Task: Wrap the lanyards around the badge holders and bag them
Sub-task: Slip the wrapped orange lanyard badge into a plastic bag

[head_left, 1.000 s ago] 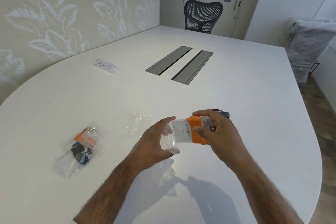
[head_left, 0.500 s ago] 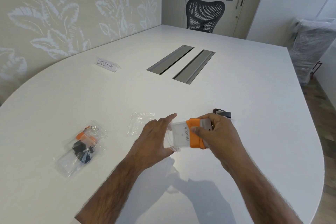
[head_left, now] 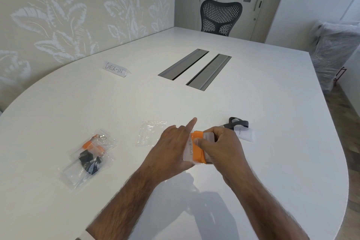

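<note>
A clear badge holder wrapped in an orange lanyard (head_left: 197,151) sits between both hands, just above the white table (head_left: 253,93). My right hand (head_left: 220,148) pinches its right side. My left hand (head_left: 171,150) holds a clear plastic bag (head_left: 188,155) over its left end, index finger pointing up. Another badge holder with a black lanyard (head_left: 240,129) lies just behind my right hand. An empty clear bag (head_left: 150,134) lies to the left of my left hand. Two filled bags (head_left: 89,157), orange and black lanyards inside, lie at the left.
A folded "CHECK-IN" card (head_left: 115,68) stands at the far left of the table. Two grey cable hatches (head_left: 194,69) run along the table's middle. A mesh office chair (head_left: 221,17) stands at the far end, and a plastic-wrapped object (head_left: 335,52) at the right.
My left hand has slid the clear bag farther over the wrapped badge holder, covering the printed name. Both hands have drawn closer together.
</note>
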